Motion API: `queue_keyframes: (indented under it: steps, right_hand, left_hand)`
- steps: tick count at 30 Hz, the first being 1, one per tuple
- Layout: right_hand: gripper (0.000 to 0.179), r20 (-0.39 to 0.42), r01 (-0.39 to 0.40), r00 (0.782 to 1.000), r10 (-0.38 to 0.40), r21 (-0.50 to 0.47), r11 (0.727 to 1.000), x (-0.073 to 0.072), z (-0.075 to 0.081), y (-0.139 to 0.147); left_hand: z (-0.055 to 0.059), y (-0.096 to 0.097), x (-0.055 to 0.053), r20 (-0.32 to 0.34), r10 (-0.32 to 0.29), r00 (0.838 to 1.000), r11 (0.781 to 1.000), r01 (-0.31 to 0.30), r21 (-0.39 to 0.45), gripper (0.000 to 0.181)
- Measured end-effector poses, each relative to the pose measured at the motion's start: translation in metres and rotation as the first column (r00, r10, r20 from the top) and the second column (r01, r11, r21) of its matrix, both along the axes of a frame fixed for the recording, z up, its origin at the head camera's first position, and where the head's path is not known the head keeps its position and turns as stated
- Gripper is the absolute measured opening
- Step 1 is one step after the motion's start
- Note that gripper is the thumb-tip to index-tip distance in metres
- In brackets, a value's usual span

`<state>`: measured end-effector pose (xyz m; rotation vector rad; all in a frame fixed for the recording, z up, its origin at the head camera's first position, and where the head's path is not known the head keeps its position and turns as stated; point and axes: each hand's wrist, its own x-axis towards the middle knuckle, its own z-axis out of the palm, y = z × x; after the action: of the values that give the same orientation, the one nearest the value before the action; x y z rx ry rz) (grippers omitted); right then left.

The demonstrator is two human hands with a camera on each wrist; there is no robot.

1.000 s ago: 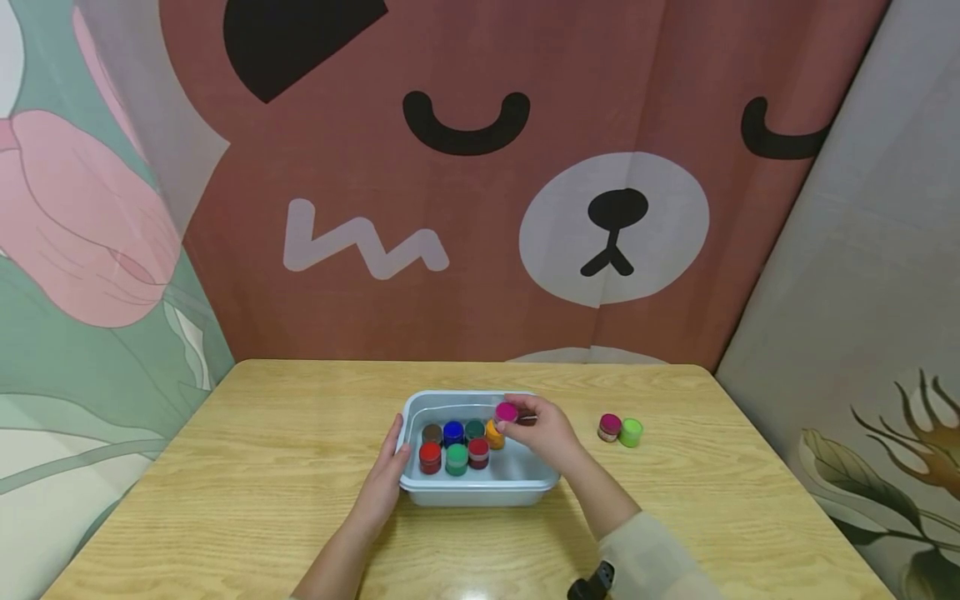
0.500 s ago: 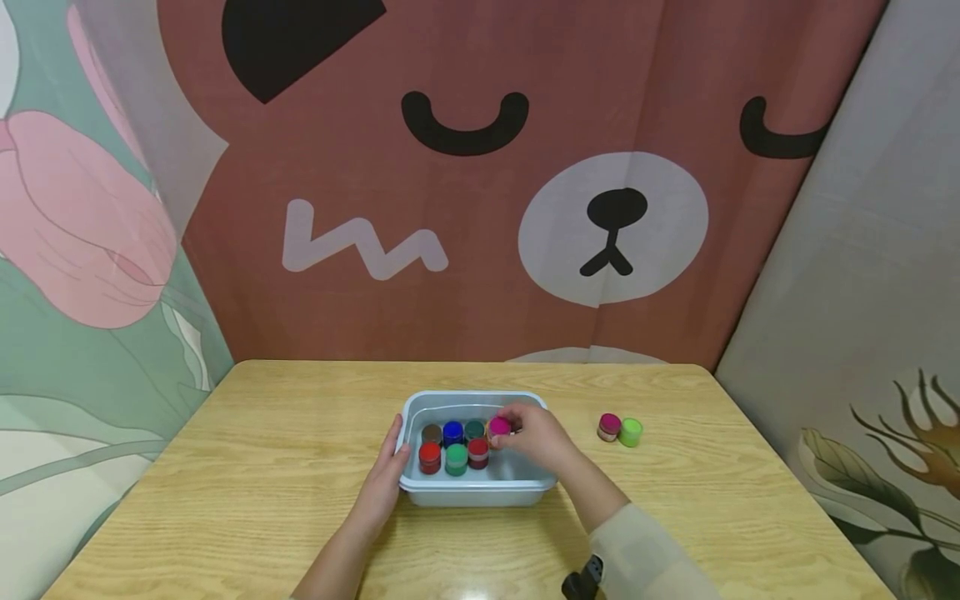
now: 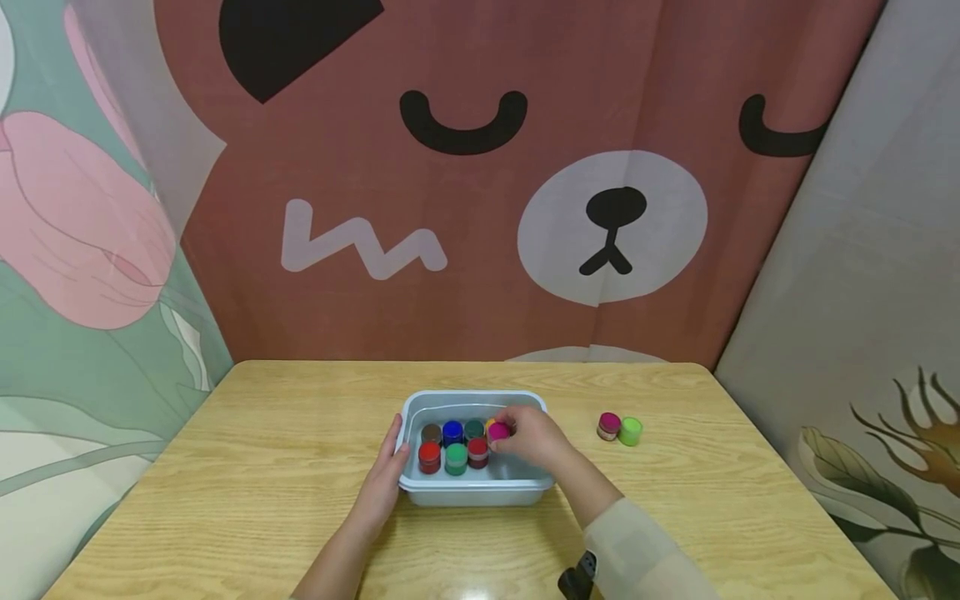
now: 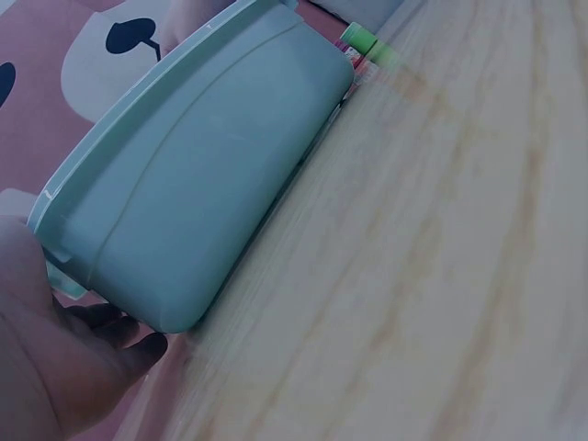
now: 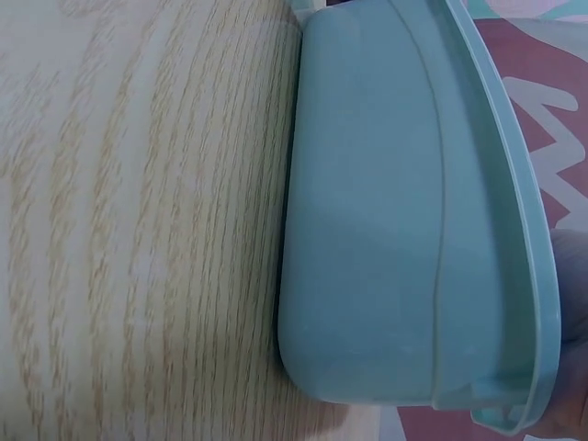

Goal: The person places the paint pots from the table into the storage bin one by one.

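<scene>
A pale blue plastic tub [image 3: 480, 497] stands on the table with several small paint jars in it. Their lids include brown, blue [image 3: 452, 431], dark green, red [image 3: 430, 452], green [image 3: 456, 456] and dark red [image 3: 477, 450]. My right hand [image 3: 534, 437] reaches over the tub's right side and pinches a magenta-lidded paint jar [image 3: 497, 432]. That jar partly hides an orange one behind it. At the tub's left end, my left hand [image 3: 381, 479] holds the side, thumb by the rim; in the left wrist view its other fingers [image 4: 145, 351] lie against the outer wall.
Two more jars, one magenta-lidded [image 3: 609, 426] and one light green [image 3: 631, 431], stand side by side on the wooden table [image 3: 262, 467], right of the tub. A bear-patterned curtain [image 3: 465, 317] hangs behind the table. A black device [image 3: 577, 577] is by the right sleeve.
My right hand has lowered the magenta-lidded jar into the tub, then brought it slightly nearer, in front of the orange jar. The left hand stays in place on the tub.
</scene>
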<state>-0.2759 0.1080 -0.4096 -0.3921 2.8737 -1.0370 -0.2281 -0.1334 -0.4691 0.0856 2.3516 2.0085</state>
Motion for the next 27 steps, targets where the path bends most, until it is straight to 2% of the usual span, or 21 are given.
queue_keyframes:
  steps: [8, 18, 27]
  right_hand:
    - [0.031, -0.021, -0.047, 0.999, 0.047, 0.022, 0.999, -0.0002, -0.0016, -0.0007]
    - [0.028, -0.028, -0.036, 0.999, 0.040, 0.128, 0.991, 0.0006, 0.0003, -0.0019]
    - [0.036, -0.026, -0.025, 0.999, 0.030, 0.183, 0.983, -0.0015, -0.0015, -0.0056]
  left_hand:
    - [0.0001, -0.0001, -0.0001, 0.006, 0.003, 1.000, 1.000, -0.003, -0.005, 0.059]
    - [0.0009, 0.0006, 0.0004, 0.007, 0.004, 1.000, 1.000, -0.004, 0.004, 0.059]
    - [0.0010, 0.0003, 0.0005, 0.021, 0.001, 1.000, 1.000, -0.002, 0.023, 0.058]
